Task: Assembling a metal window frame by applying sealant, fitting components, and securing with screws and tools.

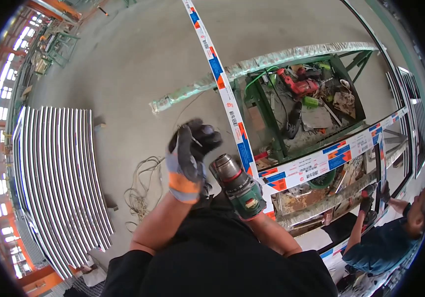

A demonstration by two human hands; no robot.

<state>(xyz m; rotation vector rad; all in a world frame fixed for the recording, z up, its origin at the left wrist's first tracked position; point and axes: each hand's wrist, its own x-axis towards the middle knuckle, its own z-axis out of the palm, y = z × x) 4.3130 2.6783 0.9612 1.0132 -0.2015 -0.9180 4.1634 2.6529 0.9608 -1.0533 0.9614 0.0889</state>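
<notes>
My left hand [191, 151], in a grey and black glove with an orange cuff, is raised in front of my chest. Its fingers are curled round a small thin metal piece [197, 142], too small to name surely. Just right of it, a green and black power drill [239, 187] points up and forward, its metal chuck near my left fingers. My right forearm [274, 236] leads to the drill's underside; the drill's body hides my right hand, which holds it. A frame [311, 168] of bars wrapped in white, blue and orange film lies right beside the drill.
Under the frame is a green metal stand [268, 116], its tray holding a red power tool [299, 85] and clutter. Stacked metal profiles [64, 178] lie at left, near a coiled cord [140, 190]. At right, a co-worker [388, 242] holds a red and black drill [368, 192].
</notes>
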